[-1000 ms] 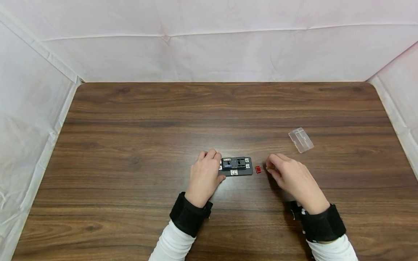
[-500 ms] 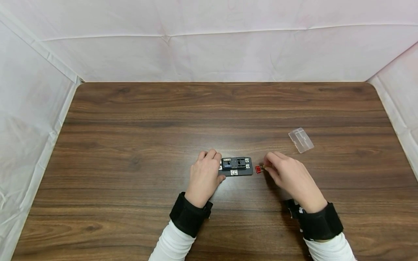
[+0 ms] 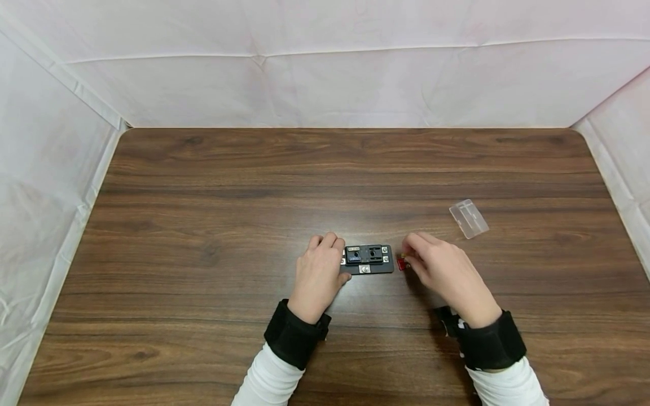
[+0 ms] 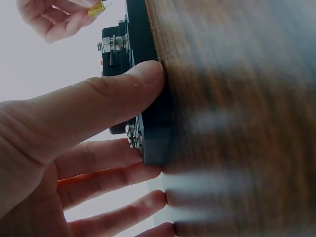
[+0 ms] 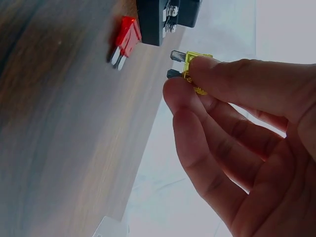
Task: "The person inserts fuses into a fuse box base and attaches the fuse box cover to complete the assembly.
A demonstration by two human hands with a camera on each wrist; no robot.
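A black fuse block (image 3: 378, 268) with screw terminals lies flat on the table. My left hand (image 3: 317, 276) grips its left end, thumb on the near side and fingers on the far side, as the left wrist view shows. Between thumb and forefinger my right hand (image 3: 452, 273) pinches a yellow blade fuse (image 5: 191, 60), its two metal prongs sticking out past the fingertips. The hand is raised just right of the block, apart from it. Below it a red blade fuse (image 5: 129, 35) lies on the table by the block's right end, partly covered in the head view.
A small clear plastic case (image 3: 469, 219) lies on the wooden table (image 3: 228, 186), behind and right of the right hand. White cloth walls (image 3: 325, 84) stand at the back and both sides.
My right hand has moved left with the yellow fuse, nearer the fuse block and over the red fuse. My left hand and the block have stayed still.
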